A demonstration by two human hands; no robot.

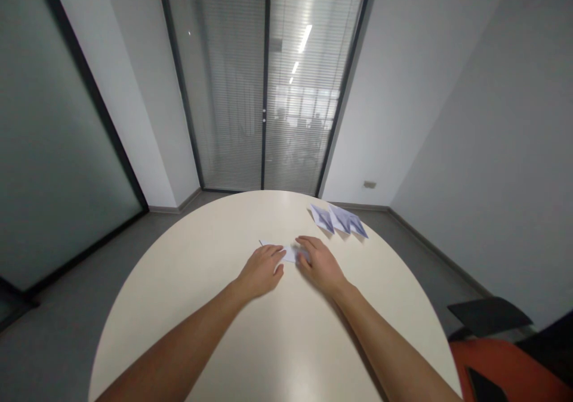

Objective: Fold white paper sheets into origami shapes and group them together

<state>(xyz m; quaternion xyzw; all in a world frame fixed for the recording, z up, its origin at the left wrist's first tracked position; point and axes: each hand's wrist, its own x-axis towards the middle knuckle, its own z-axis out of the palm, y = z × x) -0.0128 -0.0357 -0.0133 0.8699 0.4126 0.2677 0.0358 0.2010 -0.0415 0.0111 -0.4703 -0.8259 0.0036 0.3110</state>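
Note:
A small piece of folded white paper (290, 254) lies on the round table, partly covered by both hands. My left hand (263, 269) rests on its left part, palm down with the fingers stretched out. Over the right end of the paper is my right hand (320, 262), fingers spread and slightly curved, the thumb apart from them. Whether the right fingertips touch the paper I cannot tell. Beyond my right hand, several folded paper pieces (339, 219) that look like paper planes lie side by side near the far right edge.
The cream round table (215, 330) fills the lower middle, its curved edge dropping to a grey floor. At the lower right stands a red chair (505, 366) with a black armrest (490, 316). A glass door with blinds (295, 92) is behind the table.

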